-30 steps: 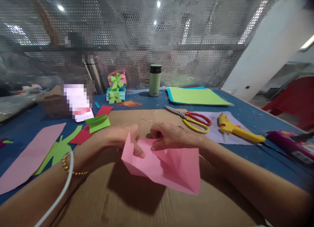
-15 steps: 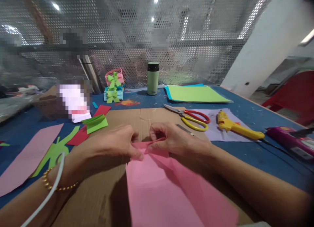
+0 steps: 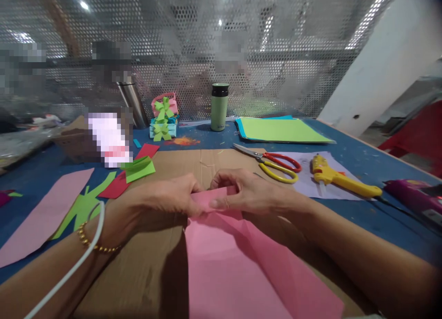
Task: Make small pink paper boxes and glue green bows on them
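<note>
At the centre of the frame, the left hand and right hand grip the upper edge of a pink paper sheet. Each thumb presses against the near face of the folded edge; the fingers curl behind it, so both hands pinch the paper. Fingertips behind the fold are hidden. The sheet extends from the hands to the bottom edge of the frame, its right part angled outward, above brown cardboard.

A beaded bracelet encircles the left wrist, with a white cord running alongside. Right of centre, open-handled scissors lie beyond the right hand. Farther right, a yellow glue gun rests on a lilac sheet. At left lie a pale pink strip, a green cutout, red paper and a folded green piece. Above centre, a green tumbler stands upright on the blue table, left of stacked coloured sheets.
</note>
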A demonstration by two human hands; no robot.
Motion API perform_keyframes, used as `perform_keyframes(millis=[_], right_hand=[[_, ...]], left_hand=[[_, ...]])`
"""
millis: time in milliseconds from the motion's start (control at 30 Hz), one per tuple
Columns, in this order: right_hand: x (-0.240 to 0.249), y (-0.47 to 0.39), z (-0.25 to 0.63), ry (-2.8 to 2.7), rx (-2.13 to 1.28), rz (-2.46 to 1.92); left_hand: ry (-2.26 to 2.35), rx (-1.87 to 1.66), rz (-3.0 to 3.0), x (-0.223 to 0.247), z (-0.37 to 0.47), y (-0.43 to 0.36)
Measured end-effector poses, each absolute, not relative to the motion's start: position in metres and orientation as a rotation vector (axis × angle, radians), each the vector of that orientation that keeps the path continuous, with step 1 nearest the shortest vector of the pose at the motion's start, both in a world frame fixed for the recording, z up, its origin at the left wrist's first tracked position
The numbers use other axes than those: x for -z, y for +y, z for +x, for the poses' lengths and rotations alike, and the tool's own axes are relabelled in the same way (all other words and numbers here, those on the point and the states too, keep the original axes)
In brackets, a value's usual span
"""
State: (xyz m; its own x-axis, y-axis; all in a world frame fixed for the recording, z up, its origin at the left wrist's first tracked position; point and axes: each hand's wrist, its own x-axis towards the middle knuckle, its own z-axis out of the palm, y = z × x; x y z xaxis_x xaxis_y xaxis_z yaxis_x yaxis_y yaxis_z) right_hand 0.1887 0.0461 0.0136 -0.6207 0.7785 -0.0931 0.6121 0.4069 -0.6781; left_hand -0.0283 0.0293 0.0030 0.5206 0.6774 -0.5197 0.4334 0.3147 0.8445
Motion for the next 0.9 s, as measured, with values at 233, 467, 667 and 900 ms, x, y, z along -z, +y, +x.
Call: perform_keyframes(millis=[233,467,667,900], right_hand=[[-0.023,0.043,0.193,-2.609,-0.939,-1.439],[-0.028,0.041,0.187,-2.605,-0.952,-1.433],[-0.026,0.04,0.188,-2.528,-0.975,-1.407],[-0.015,0.042,0.188,-2.381,-1.113,-1.451]], left_hand=[[0.918,-0.18,1.31,-0.007,-0.03,0.035],[0.982,-0.145,1.411,-0.012,-0.027,0.035],[0.989,-0.18,1.373,-0.011,-0.026,0.032],[0.886,-0.26,1.276,-0.006,-0.026,0.028]])
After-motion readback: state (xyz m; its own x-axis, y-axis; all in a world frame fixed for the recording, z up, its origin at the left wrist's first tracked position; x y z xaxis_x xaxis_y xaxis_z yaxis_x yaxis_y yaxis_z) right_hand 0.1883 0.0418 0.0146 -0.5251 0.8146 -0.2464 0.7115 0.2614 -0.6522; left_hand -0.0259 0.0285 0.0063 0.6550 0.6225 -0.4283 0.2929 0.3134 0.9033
